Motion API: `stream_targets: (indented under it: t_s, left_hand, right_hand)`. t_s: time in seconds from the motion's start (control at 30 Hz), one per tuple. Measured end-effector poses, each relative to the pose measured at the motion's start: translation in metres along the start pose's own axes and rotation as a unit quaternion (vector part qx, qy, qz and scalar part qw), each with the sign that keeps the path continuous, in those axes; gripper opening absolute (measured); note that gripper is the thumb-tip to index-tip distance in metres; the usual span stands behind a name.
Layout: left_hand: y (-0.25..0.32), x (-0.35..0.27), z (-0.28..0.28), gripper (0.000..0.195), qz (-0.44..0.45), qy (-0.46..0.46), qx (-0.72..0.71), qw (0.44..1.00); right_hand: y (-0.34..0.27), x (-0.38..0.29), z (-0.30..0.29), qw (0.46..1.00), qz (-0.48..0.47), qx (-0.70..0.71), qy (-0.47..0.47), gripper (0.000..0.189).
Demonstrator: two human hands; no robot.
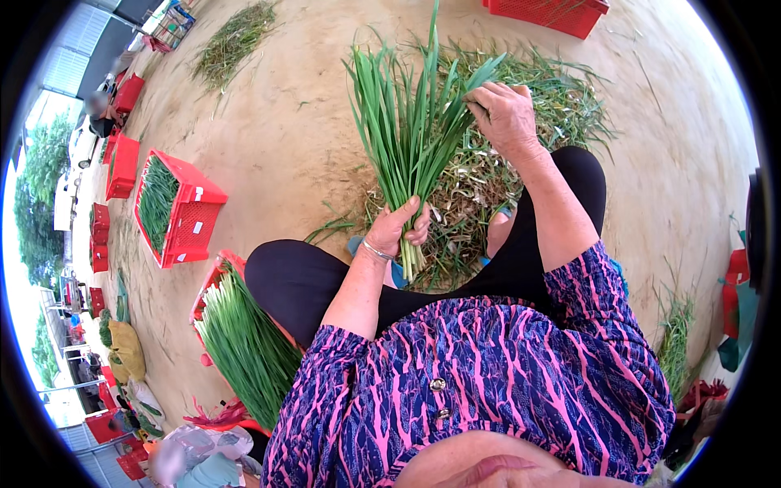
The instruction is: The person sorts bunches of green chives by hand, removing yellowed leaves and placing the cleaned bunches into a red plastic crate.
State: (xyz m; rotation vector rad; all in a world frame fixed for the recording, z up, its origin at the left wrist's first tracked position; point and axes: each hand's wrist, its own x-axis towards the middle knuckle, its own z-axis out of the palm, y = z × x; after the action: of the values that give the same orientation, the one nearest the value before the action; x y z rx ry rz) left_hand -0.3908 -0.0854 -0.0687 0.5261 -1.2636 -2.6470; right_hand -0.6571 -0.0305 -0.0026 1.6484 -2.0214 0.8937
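My left hand (398,230) is closed around the lower stems of a bunch of garlic chives (406,140). The pale cut ends stick out below the fist, and the green leaves fan out away from me. At the right side of the fan, my right hand (503,116) pinches some leaf tips between thumb and fingers. Under the bunch, between my legs, a heap of leaf trimmings and dry husks (482,183) covers the ground. Part of that heap is hidden behind the bunch and my right forearm.
Beside my left knee, a red crate holds long chives (250,341). Another red plastic crate (195,226) of greens stands farther left, with more crates beyond. A red crate (549,15) sits at the far edge, and a smaller trimmings pile (235,46) lies far left. People sit at the left.
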Motion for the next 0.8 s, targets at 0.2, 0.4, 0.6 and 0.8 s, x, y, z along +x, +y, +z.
stream_targets:
  t_s: [0.2, 0.4, 0.6, 0.8]
  left_hand:
    - [0.008, 0.002, -0.009, 0.045, 0.052, 0.025, -0.029, 0.998]
    - [0.002, 0.000, -0.020, 0.043, 0.037, 0.031, -0.045, 0.998]
    - [0.006, 0.000, -0.003, 0.040, 0.021, 0.044, -0.035, 0.998]
    - [0.008, -0.006, 0.000, 0.045, 0.023, -0.005, -0.040, 0.999]
  right_hand:
    - [0.056, 0.020, -0.012, 0.966, 0.254, 0.020, 0.053, 0.012]
    - [-0.018, 0.025, -0.003, 0.982, 0.099, 0.152, 0.046, 0.035]
    - [-0.082, 0.027, 0.009, 0.979, -0.064, 0.178, -0.075, 0.046]
    - [-0.079, 0.015, 0.024, 0.988, -0.040, 0.139, -0.057, 0.060]
